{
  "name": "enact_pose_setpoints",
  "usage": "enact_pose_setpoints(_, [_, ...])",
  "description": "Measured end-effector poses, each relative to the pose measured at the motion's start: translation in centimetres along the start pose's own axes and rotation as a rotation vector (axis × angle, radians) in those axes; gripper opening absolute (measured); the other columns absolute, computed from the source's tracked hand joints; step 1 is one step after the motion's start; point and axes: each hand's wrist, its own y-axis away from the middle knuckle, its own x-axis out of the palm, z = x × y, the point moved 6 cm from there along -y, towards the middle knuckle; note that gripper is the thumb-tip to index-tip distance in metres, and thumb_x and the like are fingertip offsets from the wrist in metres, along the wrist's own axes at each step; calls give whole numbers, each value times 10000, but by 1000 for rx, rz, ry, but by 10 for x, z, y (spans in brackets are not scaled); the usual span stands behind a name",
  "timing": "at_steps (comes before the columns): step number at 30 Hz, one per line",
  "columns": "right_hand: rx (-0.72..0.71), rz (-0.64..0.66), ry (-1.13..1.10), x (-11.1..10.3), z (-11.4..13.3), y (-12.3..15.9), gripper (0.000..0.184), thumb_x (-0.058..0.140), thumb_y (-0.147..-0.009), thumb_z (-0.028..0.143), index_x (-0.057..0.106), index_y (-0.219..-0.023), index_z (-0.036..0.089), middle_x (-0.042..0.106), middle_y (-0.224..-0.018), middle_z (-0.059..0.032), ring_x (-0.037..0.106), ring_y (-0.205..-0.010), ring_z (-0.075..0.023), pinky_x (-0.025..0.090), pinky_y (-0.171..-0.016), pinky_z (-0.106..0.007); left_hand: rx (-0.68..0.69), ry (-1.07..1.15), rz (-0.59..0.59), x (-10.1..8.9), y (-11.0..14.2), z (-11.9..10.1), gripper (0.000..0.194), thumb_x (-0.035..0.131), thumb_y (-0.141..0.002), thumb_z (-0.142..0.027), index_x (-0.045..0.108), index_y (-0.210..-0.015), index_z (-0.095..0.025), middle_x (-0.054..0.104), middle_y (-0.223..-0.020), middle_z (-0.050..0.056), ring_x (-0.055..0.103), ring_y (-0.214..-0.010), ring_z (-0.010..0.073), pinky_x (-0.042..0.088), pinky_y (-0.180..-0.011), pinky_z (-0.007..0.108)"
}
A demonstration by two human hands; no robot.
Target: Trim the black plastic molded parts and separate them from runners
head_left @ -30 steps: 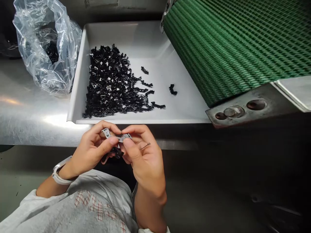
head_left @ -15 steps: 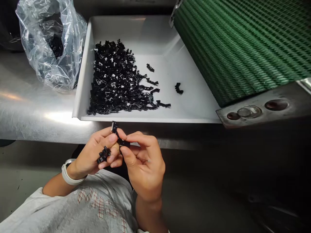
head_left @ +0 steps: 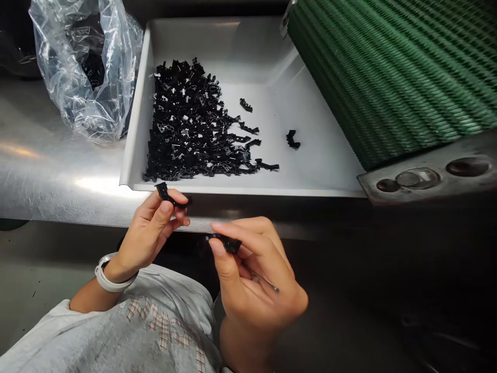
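Observation:
My left hand [head_left: 149, 235] pinches a small bent black plastic part [head_left: 164, 193] between thumb and fingers, just off the near edge of the white tray [head_left: 217, 188]. To its right and lower, my right hand [head_left: 260, 274] is closed on another black plastic part [head_left: 230, 243], pinched between thumb and forefinger. A thin metal tool [head_left: 264, 281] also lies across the right palm, its tip sticking out; what it is I cannot make out. Inside the tray, a heap of similar black parts [head_left: 190, 124] fills the left side, and one single part [head_left: 293, 140] lies apart toward the right.
A clear plastic bag [head_left: 120, 93] holding dark pieces stands left of the tray on the metal table [head_left: 77, 207]. At the right, a green mesh conveyor belt [head_left: 373, 83] with a metal end bracket [head_left: 423, 178] overhangs the tray.
My hands have come apart: the left moved up toward the tray with one black part, the right moved right and down with another. The view has shifted slightly.

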Motion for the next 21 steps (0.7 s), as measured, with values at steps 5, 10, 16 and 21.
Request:
enact_pose_setpoints(5, [4, 23, 23, -2, -5, -4, 312, 649, -843, 35, 706, -1067, 245, 575, -878, -31, 522, -645, -78, 426, -435, -180, -178, 110, 115, 0, 6, -4, 182, 701, -845, -386, 706, -753, -228, 607, -1030, 20, 570, -926, 109, 543, -823, 210])
enact_pose_setpoints(10, [-187, 110, 143, 4, 0, -3, 464, 590, -848, -21, 684, -1187, 282, 558, -910, -23, 519, -618, -57, 455, -487, -188, -341, 196, 236, 4, 15, -3, 197, 624, -907, -360, 715, -804, -219, 655, -1086, 40, 606, -1031, 131, 546, -875, 219])
enact_pose_setpoints(16, [-351, 264, 261, 16, 2, 4, 369, 589, -871, 16, 688, -1139, 249, 644, -980, -32, 611, -641, -66, 518, -554, -198, -481, 253, 241, 2, 16, 2, 226, 702, -841, -386, 672, -743, -184, 596, -809, 32, 631, -832, 134, 553, -782, 225])
enact_pose_setpoints(21, [-356, 286, 252, 17, 2, 4, 386, 663, -814, -13, 683, -1099, 246, 691, -1009, -17, 680, -749, -99, 547, -609, -216, -529, 239, 292, -1, 14, 8, 254, 706, -831, -404, 658, -742, -171, 547, -733, 28, 604, -764, 135, 533, -725, 221])
